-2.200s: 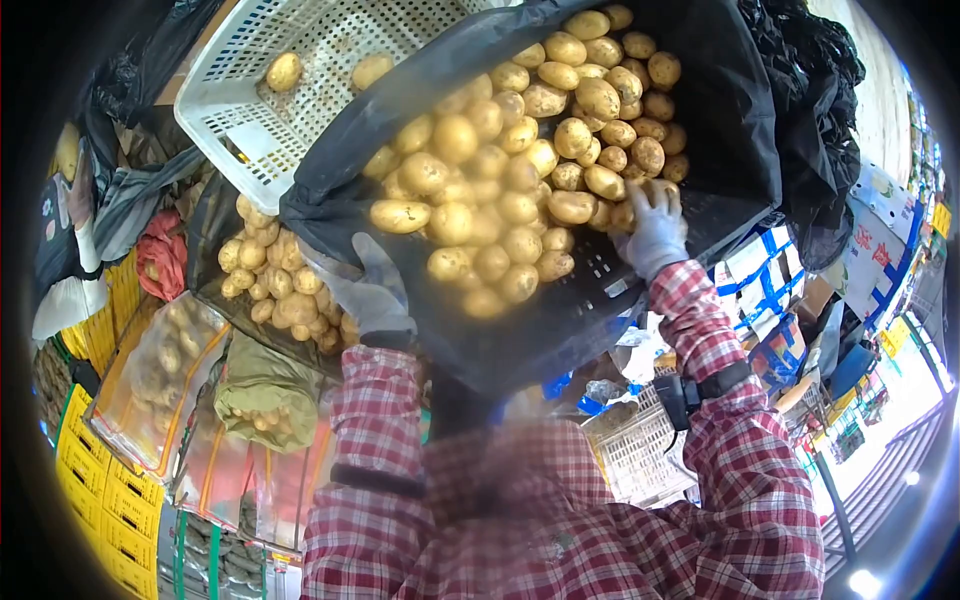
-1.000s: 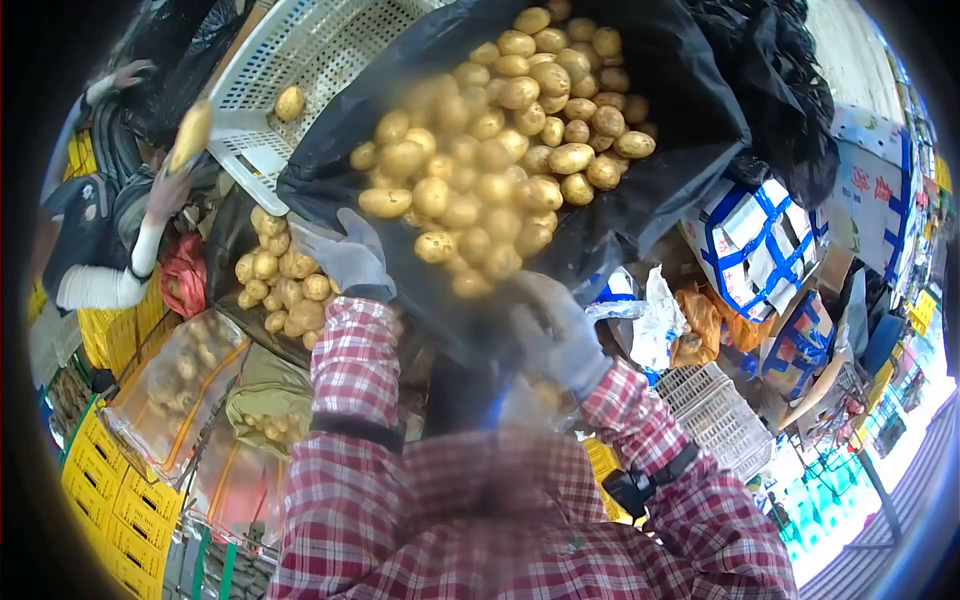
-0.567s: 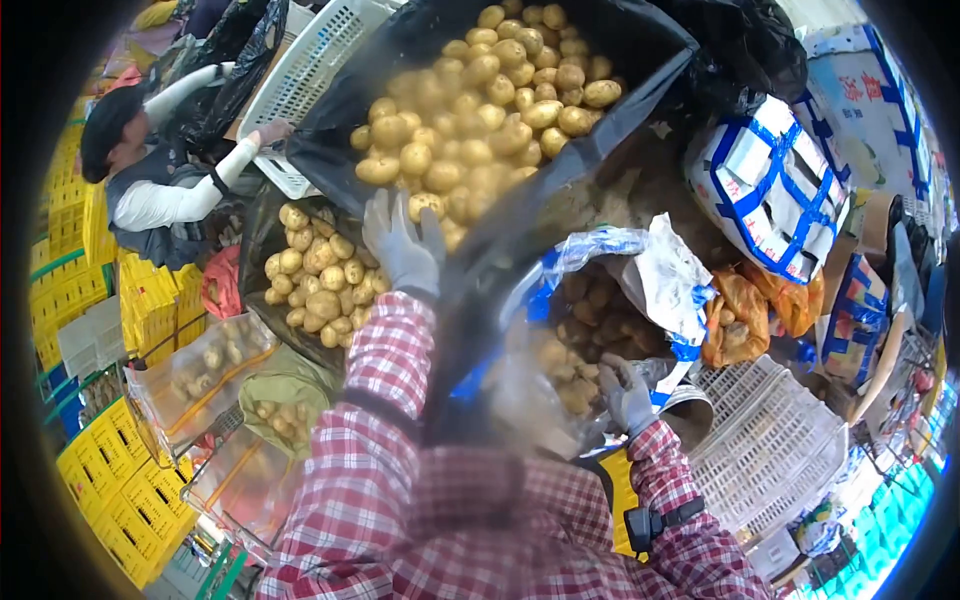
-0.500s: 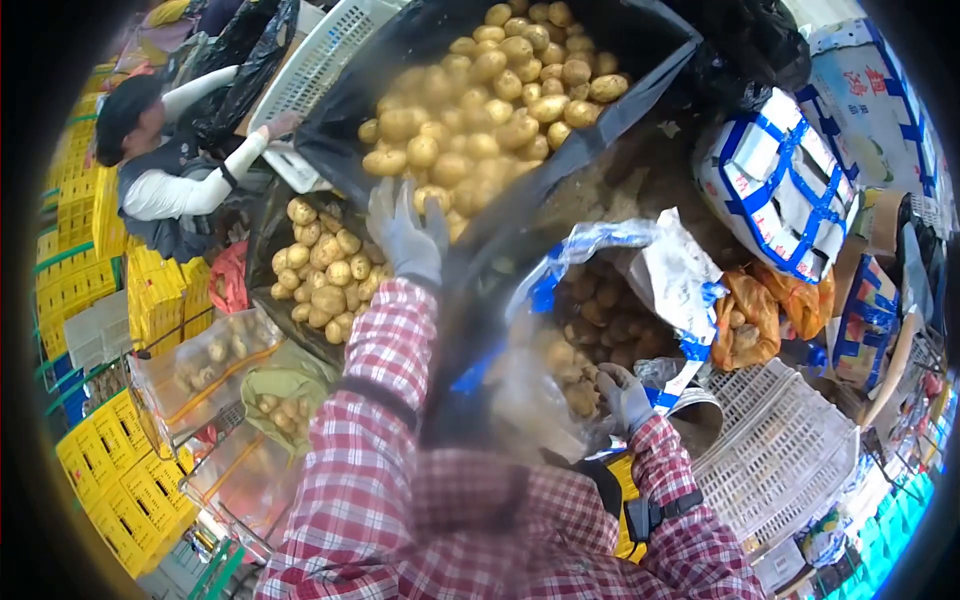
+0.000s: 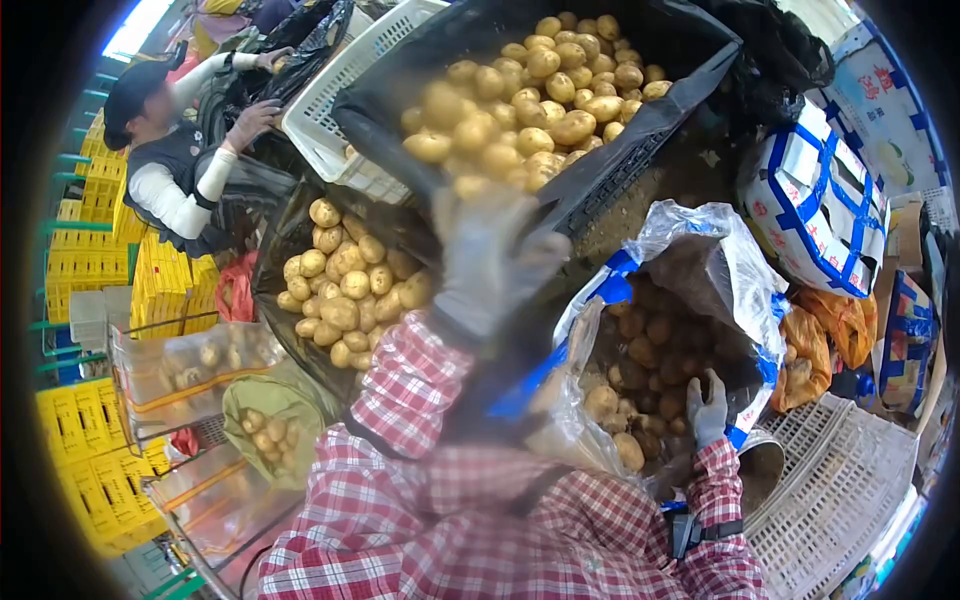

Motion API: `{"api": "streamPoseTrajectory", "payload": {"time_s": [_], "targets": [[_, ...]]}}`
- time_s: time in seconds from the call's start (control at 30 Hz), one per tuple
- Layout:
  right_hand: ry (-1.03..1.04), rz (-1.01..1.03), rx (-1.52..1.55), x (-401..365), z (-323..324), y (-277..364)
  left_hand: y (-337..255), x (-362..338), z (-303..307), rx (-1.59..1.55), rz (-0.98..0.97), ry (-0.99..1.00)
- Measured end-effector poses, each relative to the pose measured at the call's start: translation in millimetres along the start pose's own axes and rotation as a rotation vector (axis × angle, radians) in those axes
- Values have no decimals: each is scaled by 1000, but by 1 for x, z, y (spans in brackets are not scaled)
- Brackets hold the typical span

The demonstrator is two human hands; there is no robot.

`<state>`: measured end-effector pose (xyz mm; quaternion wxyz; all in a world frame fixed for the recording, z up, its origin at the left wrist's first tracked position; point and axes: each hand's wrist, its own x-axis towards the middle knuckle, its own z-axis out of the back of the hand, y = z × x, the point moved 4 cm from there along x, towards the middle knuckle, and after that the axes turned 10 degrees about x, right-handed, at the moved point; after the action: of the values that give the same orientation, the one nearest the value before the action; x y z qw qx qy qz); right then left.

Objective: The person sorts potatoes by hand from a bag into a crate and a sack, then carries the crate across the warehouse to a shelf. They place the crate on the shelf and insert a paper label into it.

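Note:
My left hand (image 5: 495, 260), in a grey glove, is smeared by motion at the near edge of a black-lined crate (image 5: 640, 145) of potatoes (image 5: 545, 100). Whether it holds anything does not show. Inside the mouth of a clear plastic bag with blue and white tape (image 5: 690, 225), my right hand (image 5: 708, 408) has its gloved thumb and fingers apart. Nothing shows between them, and potatoes (image 5: 650, 370) lie in the bag just left of it. Another black-lined container of potatoes (image 5: 345, 300) is left of my left forearm.
At the upper left, a person in a cap (image 5: 165, 150) reaches toward black plastic beside a white crate (image 5: 320, 120). A green sack of potatoes (image 5: 270, 430) sits lower left. On the right are a taped white box (image 5: 815, 195), orange bags (image 5: 810, 350) and a white plastic crate (image 5: 840, 480).
My left hand has moved right and toward me from the crate's near-left corner. My right hand now sits with its fingers inside the bag's mouth. The view has shifted.

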<state>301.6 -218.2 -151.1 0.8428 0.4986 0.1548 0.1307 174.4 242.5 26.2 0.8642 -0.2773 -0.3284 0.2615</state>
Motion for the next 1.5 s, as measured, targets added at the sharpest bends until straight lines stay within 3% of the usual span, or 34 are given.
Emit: {"api": "streamPoseTrajectory", "payload": {"time_s": [0.07, 0.27, 0.37, 0.4, 0.5, 0.53, 0.67, 0.77, 0.83, 0.87, 0.9, 0.93, 0.97, 1.0, 1.03, 1.07, 1.1, 1.13, 1.17, 1.2, 1.23, 1.27, 1.37, 1.43, 1.47, 1.5], "targets": [[25, 14, 58, 4, 1, -6, -37, -1, 16, 490, -253, 119], [-46, 266, 34, 6, -2, 3, -27, -14, 19, 306, -347, -172], [22, 260, -83, -6, -3, 17, -27, -19, 22, 310, -383, -131], [18, 343, -177, -14, -3, 33, -29, -24, 20, 329, -364, -58], [114, 246, -46, -25, 1, 29, -31, -39, 10, 401, -531, -50], [112, 331, -115, -31, 2, 29, -35, -45, 17, 430, -489, -17], [186, 132, -181, -48, 2, 20, -24, -75, 35, 335, -613, 12], [190, 86, -57, -44, -6, 30, 43, -107, 25, 74, -429, 240], [171, 269, -77, -34, -21, 103, 82, -114, 37, 112, -329, 142], [175, 338, -96, -30, -35, 169, 102, -114, 45, 126, -279, 100], [125, 208, 63, -25, -51, 221, 122, -106, 53, 53, -213, 34], [107, 393, 171, 4, -58, 226, 122, -90, 72, 65, -199, -64], [134, 475, 103, 28, -68, 250, 125, -75, 84, 58, -198, -193], [185, 693, 15, 38, -84, 297, 119, -52, 100, 70, -259, -316], [205, 592, 177, 51, -102, 317, 113, -29, 108, -64, -160, -377], [201, 649, 162, 60, -122, 335, 102, 1, 119, 51, -316, -483], [195, 705, 147, 70, -142, 352, 86, 33, 130, 149, -384, -457], [165, 920, -50, 75, -163, 369, 85, 66, 125, 79, -449, -430], [225, 961, 8, 83, -183, 369, 75, 98, 120, 78, -447, -270], [281, 969, 24, 88, -206, 365, 89, 130, 95, -304, -200, -38], [245, 1144, -44, 89, -222, 367, 84, 160, 83, 172, -488, 29], [223, 1132, -286, 88, -233, 368, 98, 188, 57, 190, -406, 186], [217, 996, -281, 90, -237, 358, 128, 240, -4, 430, -59, 686], [247, 964, -245, 92, -236, 359, 165, 265, -44, 783, -154, 730], [255, 954, -244, 92, -235, 365, 184, 276, -61, 894, -128, 873], [300, 970, -262, 91, -232, 374, 187, 279, -68, 924, -99, 864]]}}
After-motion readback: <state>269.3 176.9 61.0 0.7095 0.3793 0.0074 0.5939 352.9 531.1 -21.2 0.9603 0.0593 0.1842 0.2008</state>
